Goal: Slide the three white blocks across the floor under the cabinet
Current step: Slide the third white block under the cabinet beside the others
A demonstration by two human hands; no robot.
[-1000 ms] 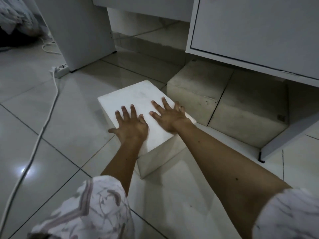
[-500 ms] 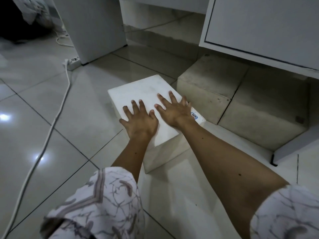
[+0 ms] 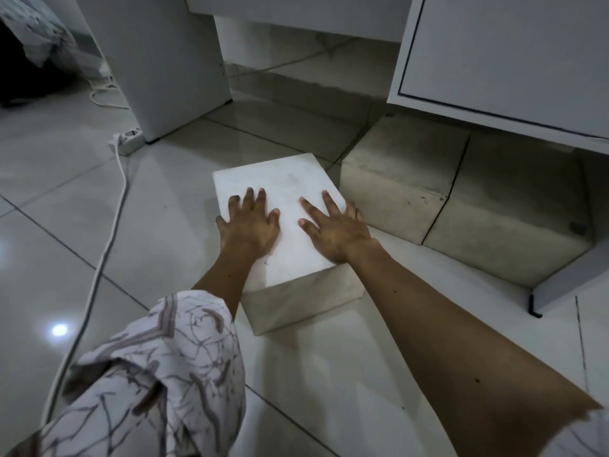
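Note:
A white block [image 3: 290, 189] stands on the tiled floor in the middle of the view. My left hand [image 3: 248, 225] lies flat on its top near the left edge, fingers spread. My right hand [image 3: 336, 229] presses flat on the top by the right edge, fingers straight. Two more white blocks sit side by side under the white cabinet [image 3: 507, 57]: the nearer one [image 3: 398, 179] just right of the block under my hands, the other [image 3: 514, 222] further right, partly shaded by the cabinet.
A white panel [image 3: 155, 57] of the furniture stands upright at the back left. A white power strip [image 3: 128, 141] lies at its foot, its cable [image 3: 102, 258] running down the left floor. A cabinet foot [image 3: 560, 285] stands on the floor at right.
My hands have spread apart on the block's top, the left toward its left edge and the right toward its right edge. The camera view has shifted slightly.

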